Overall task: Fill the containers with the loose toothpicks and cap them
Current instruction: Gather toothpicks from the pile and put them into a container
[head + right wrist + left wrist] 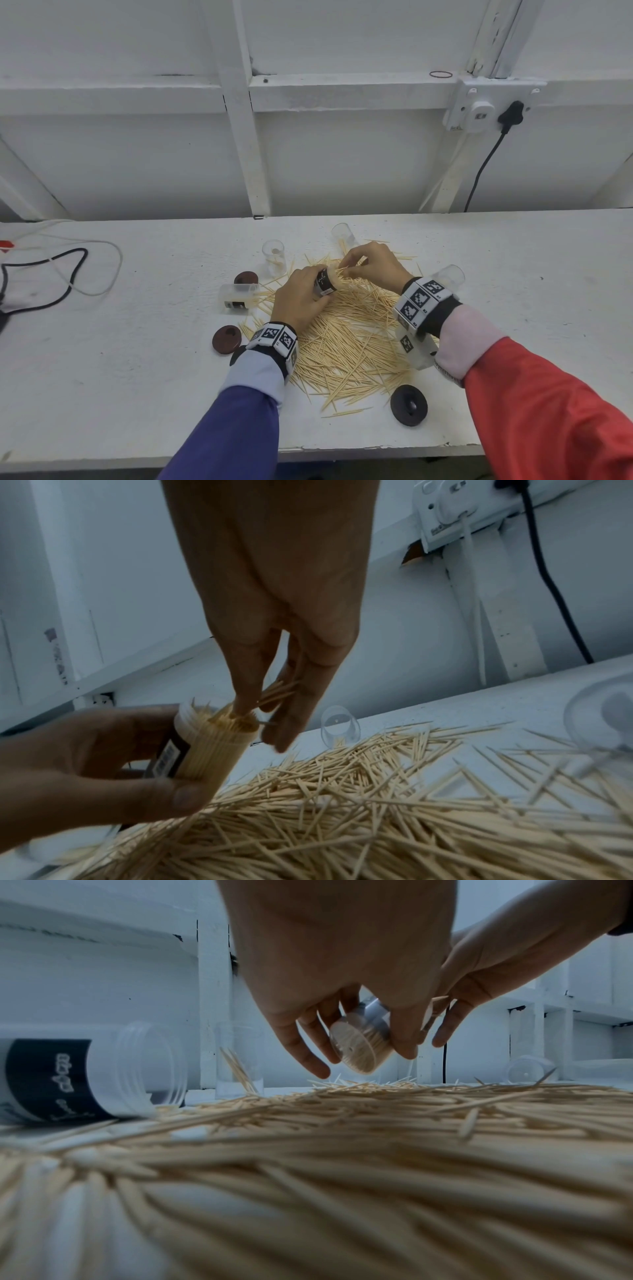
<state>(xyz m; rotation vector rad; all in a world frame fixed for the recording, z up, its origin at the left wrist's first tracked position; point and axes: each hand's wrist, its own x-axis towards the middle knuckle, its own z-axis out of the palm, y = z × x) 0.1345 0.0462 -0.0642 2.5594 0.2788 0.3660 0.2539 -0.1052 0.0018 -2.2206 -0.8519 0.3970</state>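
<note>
A wide heap of loose toothpicks (349, 335) covers the middle of the white table (137, 359). Above it my left hand (301, 298) grips a clear container (327, 281) with a dark label, tilted and nearly full of toothpicks (219, 739). The same container (363, 1045) shows in the left wrist view between thumb and fingers. My right hand (370, 263) pinches a small bunch of toothpicks (277, 693) at the container's open mouth. The right hand (274, 653) hangs straight above that mouth.
An empty labelled container (238, 296) lies on its side left of the heap. Clear containers stand at the back (274, 257), (344, 234) and right (448, 275). Dark round caps (246, 278), (226, 339), (409, 405) lie around. Cables (61, 274) trail at far left.
</note>
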